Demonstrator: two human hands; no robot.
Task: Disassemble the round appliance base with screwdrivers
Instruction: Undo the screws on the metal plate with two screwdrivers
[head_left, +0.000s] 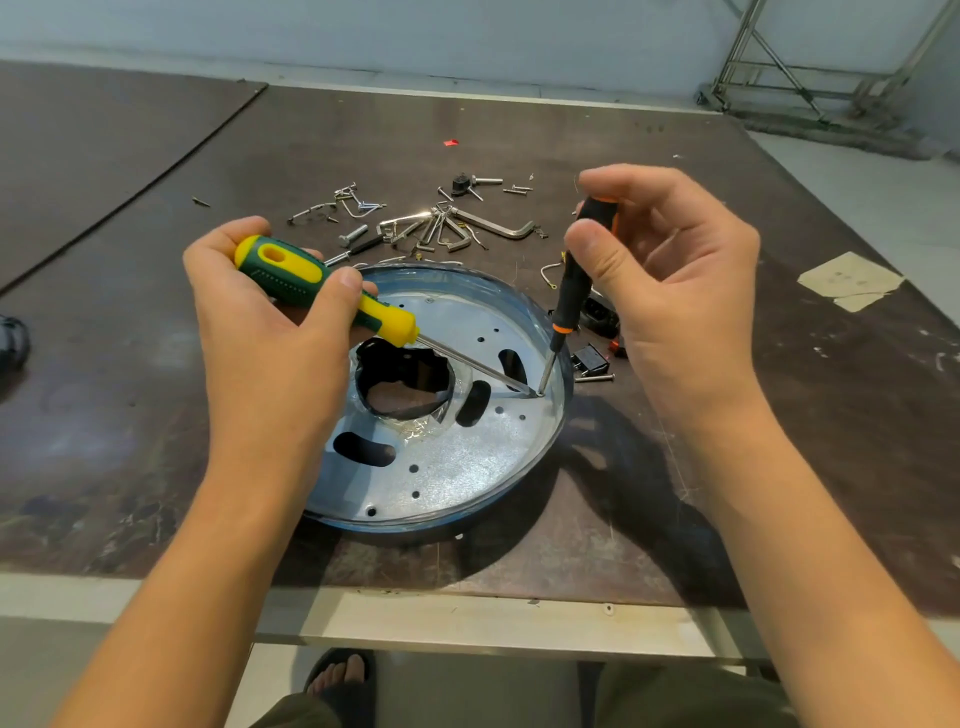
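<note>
Base: round appliance base (467, 457) lies on the table (156, 415), close before me.
Left: my left hand (270, 322) grips the yellow-green screwdriver (322, 288), shaft slanted low.
Right: my right hand (675, 291) pinches the black-orange screwdriver (571, 291), nearly upright.
Tips: both meet near the base's right rim.
Progress: I judge most is done; loose screws (358, 205) lie behind, many holes are empty, this fastener is left.

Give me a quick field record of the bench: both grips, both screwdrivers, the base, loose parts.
left grip: holds yellow-green screwdriver by the handle, shaft slanting down rightward
right grip: pinches black-orange screwdriver near its top, nearly upright
tips: both meet at one spot near the base's right rim
round metal base: flat on the table, central hole open
loose parts: screws and hex keys behind the base; black plastic parts at its right
</note>
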